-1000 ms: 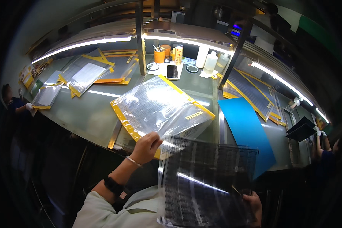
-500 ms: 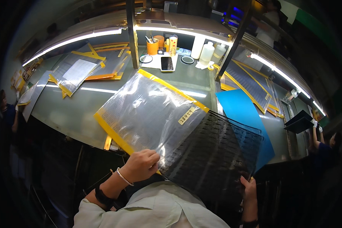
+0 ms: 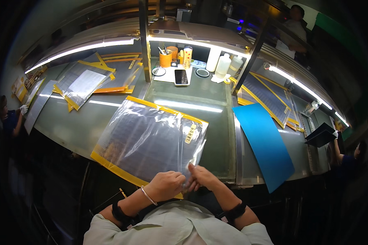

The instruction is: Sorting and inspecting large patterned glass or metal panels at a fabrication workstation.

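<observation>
The person's left hand (image 3: 166,185) is curling shut on the near edge of a clear sleeve (image 3: 149,136) at the lower centre of the frame. The right hand (image 3: 202,178) is meeting it just to the right at the sleeve's near right corner, thumb raised and fingers bent; whether it is pinching the film one cannot tell. The sleeve is lying slantwise across the centre, its yellow bands running along the upper and lower left edges, and a pale label (image 3: 190,134) is sitting near its right side. Beneath it the grey-green bench (image 3: 217,143) is showing. A blue sheet (image 3: 265,147) is resting right of centre, bending over the bench's near edge. At the upper centre a phone (image 3: 182,77) is lying below an orange cup (image 3: 165,60). Other yellow-edged sleeves (image 3: 82,86) are overlapping at the upper left. At the right edge a co-worker's gloved hand (image 3: 335,134) is touching a dark sheet (image 3: 321,135).
</observation>
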Demonstrator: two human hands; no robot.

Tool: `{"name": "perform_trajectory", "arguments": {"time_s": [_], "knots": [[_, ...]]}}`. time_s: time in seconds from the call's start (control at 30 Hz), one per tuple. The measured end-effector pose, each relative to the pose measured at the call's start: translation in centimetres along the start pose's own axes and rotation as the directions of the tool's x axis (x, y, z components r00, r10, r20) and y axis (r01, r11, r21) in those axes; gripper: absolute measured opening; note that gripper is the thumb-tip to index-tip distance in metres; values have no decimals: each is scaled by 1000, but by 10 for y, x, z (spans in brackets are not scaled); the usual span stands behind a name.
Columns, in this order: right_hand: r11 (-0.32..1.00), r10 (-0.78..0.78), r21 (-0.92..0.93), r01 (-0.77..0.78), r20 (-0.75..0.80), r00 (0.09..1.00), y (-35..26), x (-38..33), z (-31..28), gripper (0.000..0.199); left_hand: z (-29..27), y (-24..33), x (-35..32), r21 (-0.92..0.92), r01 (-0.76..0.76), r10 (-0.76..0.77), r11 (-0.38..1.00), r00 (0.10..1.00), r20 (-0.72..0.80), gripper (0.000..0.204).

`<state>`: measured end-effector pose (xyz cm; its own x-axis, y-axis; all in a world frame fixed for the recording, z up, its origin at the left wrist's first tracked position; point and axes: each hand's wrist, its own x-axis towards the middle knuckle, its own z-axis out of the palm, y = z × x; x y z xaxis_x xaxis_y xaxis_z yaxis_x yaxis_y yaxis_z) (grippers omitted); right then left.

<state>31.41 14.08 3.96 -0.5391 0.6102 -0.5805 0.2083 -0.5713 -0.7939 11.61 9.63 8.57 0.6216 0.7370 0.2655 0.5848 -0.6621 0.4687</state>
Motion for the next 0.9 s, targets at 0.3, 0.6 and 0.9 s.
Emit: {"name": "perform_trajectory", "arguments": {"time_s": [0.3, 0.6, 0.9], "knots": [[963, 34, 262, -61, 104, 994, 25, -32, -1, 66, -5, -12, -11, -233, 168, -194, 958, 976, -93, 15], [927, -323, 82, 366, -320, 891, 49, 16, 21, 35, 18, 1, -6, -572, 100, -96, 814, 995, 37, 12], [733, -234, 295, 612, -736, 635, 68, -172, -148, 48, -31, -41, -69, -475, 602, -757, 642, 598, -265, 23]]}}
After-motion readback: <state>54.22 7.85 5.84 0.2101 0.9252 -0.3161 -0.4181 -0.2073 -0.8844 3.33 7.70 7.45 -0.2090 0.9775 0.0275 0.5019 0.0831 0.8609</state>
